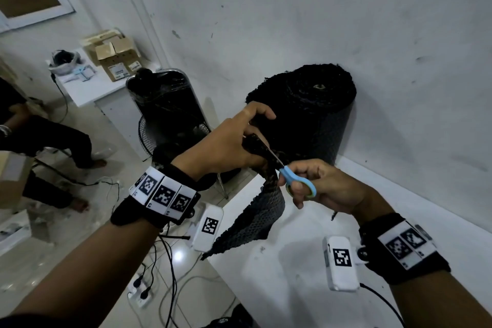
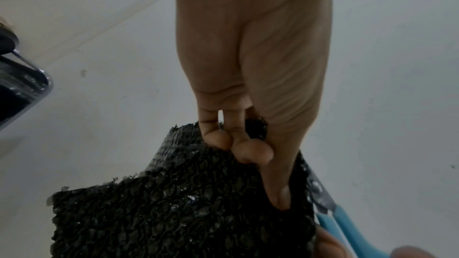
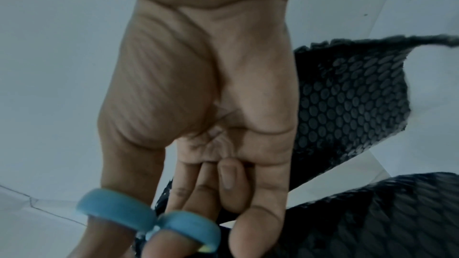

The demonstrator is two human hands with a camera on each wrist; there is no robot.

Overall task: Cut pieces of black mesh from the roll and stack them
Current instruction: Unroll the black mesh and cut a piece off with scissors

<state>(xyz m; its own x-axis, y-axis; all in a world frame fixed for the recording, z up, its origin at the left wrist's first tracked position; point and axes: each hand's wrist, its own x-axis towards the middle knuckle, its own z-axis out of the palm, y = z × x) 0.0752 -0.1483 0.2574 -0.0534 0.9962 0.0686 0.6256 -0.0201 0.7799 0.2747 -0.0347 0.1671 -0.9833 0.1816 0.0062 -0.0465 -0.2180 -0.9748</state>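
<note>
The cut was under way: the left hand (image 1: 226,141) pinched the mesh (image 1: 255,221) near the roll (image 1: 306,112). The right hand (image 1: 319,186) gripped scissors (image 1: 295,178), blades in the mesh. Next probably called for snipping on until the piece came free.

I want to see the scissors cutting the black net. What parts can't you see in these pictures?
- Blades of the scissors: head view, mostly hidden by the left hand and the mesh.
- Where the cut has got to: hidden the same way.
- Scissor handles: right wrist view, blurred, cut off by the bottom edge; the right hand grips them.
- Bottom of the roll: hidden behind both hands.
- Any stack of cut pieces: not in view.
</note>
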